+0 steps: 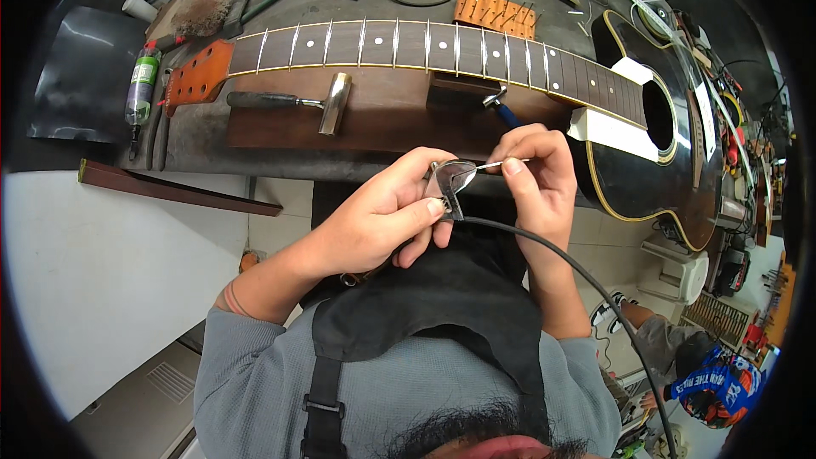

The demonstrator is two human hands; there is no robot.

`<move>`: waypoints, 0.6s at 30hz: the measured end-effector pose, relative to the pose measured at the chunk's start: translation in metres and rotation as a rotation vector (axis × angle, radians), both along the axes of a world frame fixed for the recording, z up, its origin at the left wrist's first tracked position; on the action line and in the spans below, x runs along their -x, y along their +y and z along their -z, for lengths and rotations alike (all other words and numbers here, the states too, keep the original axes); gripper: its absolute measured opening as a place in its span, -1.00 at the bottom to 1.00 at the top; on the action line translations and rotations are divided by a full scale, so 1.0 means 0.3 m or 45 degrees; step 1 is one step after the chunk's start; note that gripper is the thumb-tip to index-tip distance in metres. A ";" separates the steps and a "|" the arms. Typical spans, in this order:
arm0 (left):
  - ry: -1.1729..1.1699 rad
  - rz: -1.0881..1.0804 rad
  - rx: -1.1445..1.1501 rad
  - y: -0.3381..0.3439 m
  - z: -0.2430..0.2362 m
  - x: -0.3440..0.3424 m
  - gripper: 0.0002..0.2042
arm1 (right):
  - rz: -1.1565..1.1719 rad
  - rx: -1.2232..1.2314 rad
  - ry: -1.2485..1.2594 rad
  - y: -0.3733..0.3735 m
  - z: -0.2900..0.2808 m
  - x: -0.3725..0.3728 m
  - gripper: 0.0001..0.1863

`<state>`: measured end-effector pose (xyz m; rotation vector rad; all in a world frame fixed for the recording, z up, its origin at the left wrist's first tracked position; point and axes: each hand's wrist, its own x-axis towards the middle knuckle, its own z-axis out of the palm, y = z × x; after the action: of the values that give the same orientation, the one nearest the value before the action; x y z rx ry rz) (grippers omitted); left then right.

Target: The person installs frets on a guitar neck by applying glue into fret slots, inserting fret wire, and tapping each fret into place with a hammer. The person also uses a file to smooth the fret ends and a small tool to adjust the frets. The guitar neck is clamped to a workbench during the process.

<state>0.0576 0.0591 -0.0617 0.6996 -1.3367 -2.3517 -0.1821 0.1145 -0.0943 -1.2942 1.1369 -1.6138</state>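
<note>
My left hand (399,212) grips a small grey and clear piece (450,181) with a black cable (552,251) running from it down to the lower right. My right hand (540,191) pinches a thin metal rod (491,165) between thumb and finger, its end at the small piece. Just beyond my hands, a black guitar (620,178) lies on the workbench with its long fretboard (416,48) stretching left.
The workbench (425,7) carries a metal hammer (336,102), a blue-handled hammer (501,110), pliers, a bottle (143,93) and a wooden block (493,13). A white surface (119,263) sits at left. Another person (714,382) is low at the right.
</note>
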 end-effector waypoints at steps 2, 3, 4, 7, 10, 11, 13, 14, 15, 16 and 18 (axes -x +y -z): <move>-0.010 -0.001 0.007 0.004 0.004 -0.003 -0.54 | 0.118 0.108 0.536 0.001 -0.032 0.034 -0.83; -0.008 -0.014 -0.006 0.005 0.006 -0.004 -0.54 | 0.156 0.156 0.650 -0.001 -0.053 0.036 -0.75; -0.003 -0.022 -0.017 0.005 0.007 -0.003 -0.55 | 0.183 0.247 0.802 -0.007 -0.063 0.041 -0.74; -0.015 -0.014 -0.014 0.004 0.003 0.000 -0.55 | 0.267 0.459 1.119 -0.025 -0.074 0.050 -0.67; -0.023 -0.010 0.000 0.006 0.005 0.004 -0.55 | 0.289 0.493 1.202 -0.027 -0.075 0.059 -0.62; -0.023 -0.014 0.004 0.008 0.006 0.004 -0.55 | 0.296 0.487 1.207 -0.027 -0.073 0.059 -0.62; -0.021 -0.018 0.002 0.008 0.007 0.004 -0.55 | 0.312 0.474 1.216 -0.025 -0.062 0.058 -0.60; -0.020 -0.019 0.000 0.008 0.007 0.004 -0.55 | 0.311 0.467 1.199 -0.024 -0.056 0.058 -0.60; -0.021 -0.015 0.003 0.008 0.006 0.003 -0.55 | 0.310 0.461 1.182 -0.023 -0.050 0.057 -0.60; -0.022 -0.012 0.005 0.006 0.005 0.003 -0.55 | 0.309 0.455 1.166 -0.022 -0.047 0.057 -0.60; -0.025 -0.010 0.007 0.006 0.003 0.003 -0.55 | 0.320 0.447 1.162 -0.019 -0.044 0.056 -0.60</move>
<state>0.0566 0.0610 -0.0625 0.7268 -1.3454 -2.3398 -0.1989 0.1089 -0.0810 -2.3289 1.6292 -1.4430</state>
